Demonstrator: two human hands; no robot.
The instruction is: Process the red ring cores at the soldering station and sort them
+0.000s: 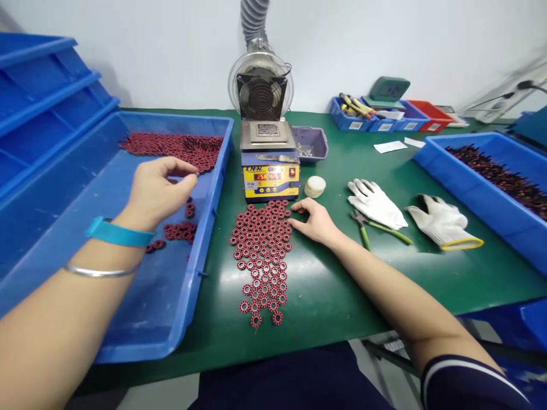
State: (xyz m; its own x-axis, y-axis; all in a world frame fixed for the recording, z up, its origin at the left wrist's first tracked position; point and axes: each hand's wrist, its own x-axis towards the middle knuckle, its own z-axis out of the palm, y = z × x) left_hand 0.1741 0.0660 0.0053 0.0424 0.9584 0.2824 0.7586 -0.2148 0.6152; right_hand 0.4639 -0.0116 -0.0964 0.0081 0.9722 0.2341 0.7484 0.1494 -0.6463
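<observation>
My left hand [159, 185] hovers over the right side of a large blue tray [85, 273]. Its thumb and index finger come together in a pinch; whatever lies between the tips is too small to make out. Small red-and-black rings [182, 230] lie in the tray under and beyond it. On the green table, a flat patch of the same rings [262, 239] spreads toward me. My right hand [314, 221] rests at the patch's right edge, thumb and index finger slightly apart beside the outermost rings, with nothing visibly gripped.
Behind the patch stands a yellow-and-blue heating unit [271, 181] with a metal plate and an exhaust hose [255, 23]. Right of it are a round pale pad [315, 186], white gloves [376, 202], green-handled pliers [364, 230], and a blue bin of dark parts [499, 171].
</observation>
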